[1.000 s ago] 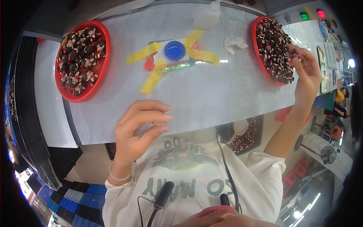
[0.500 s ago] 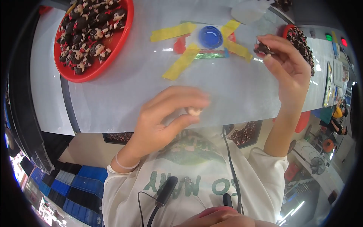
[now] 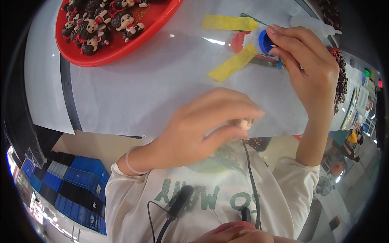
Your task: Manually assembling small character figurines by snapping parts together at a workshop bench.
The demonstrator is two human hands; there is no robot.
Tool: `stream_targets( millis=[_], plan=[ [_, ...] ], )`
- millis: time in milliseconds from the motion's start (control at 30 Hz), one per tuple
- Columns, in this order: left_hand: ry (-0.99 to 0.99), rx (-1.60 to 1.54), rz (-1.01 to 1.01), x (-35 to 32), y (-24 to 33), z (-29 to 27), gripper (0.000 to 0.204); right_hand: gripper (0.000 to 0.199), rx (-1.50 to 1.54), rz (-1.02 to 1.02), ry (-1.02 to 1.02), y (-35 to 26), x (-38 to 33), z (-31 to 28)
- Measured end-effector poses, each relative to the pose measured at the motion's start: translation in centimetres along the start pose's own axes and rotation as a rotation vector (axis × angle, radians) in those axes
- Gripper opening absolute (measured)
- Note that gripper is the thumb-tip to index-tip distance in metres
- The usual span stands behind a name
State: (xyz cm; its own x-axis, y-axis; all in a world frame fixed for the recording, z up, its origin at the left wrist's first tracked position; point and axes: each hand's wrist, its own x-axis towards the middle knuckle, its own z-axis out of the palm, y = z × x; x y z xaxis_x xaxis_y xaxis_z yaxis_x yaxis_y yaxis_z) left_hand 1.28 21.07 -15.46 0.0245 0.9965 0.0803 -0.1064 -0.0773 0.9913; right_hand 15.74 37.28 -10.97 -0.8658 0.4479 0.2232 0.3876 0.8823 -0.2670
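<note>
My left hand [image 3: 210, 125] is closed in a pinch above the table's near edge. Between its thumb and fingers is a small cream-and-brown figurine part [image 3: 244, 124], mostly covered. My right hand [image 3: 310, 56] reaches over a round blue cap [image 3: 264, 43], its thumb and fingertips pinched at the cap's rim. A small dark figurine part shows only as a sliver at those fingertips. Strips of yellow tape [image 3: 233, 62] hold the cap's spot on the table. At the far left, a red tray [image 3: 121, 52] carries several dark-haired doll figurines [image 3: 127, 24].
White sheeting covers the table [image 3: 133, 93]. A translucent bottle [image 3: 310, 26] lies at the far right. Beyond my right wrist is a heap of small dark pieces [image 3: 341, 83]. Blue crates [image 3: 83, 182] stand on the floor at lower left.
My right hand has moved left and in to the blue cap, bringing the small dark part with it. My left hand has shifted right, still pinching its piece. The whole view has shifted.
</note>
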Motion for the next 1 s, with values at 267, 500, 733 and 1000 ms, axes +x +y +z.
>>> stream_targets(
  millis=[267, 500, 733, 1000],
  plan=[
    [0.009, -0.053, 0.027, -0.1, -0.2, -0.2, 0.032, 0.024, 0.024, 0.046, -0.04, 0.3, -0.1, -0.3],
    [0.07, -0.288, -0.006, -0.3, -0.3, 0.1, 0.039, 0.028, 0.324, 0.16, 0.117, -1.4, -2.7, -2.7],
    [0.187, -0.368, -0.086, -0.6, -0.3, 0.8, 0.035, 0.042, 1.01, 0.481, 0.216, -5.4, -6.2, -0.5],
    [0.224, -0.268, -0.014, -0.4, -0.3, 1.0, 0.036, 0.025, 0.745, 0.202, 0.289, -6.3, -5.7, 1.4]
  ],
)
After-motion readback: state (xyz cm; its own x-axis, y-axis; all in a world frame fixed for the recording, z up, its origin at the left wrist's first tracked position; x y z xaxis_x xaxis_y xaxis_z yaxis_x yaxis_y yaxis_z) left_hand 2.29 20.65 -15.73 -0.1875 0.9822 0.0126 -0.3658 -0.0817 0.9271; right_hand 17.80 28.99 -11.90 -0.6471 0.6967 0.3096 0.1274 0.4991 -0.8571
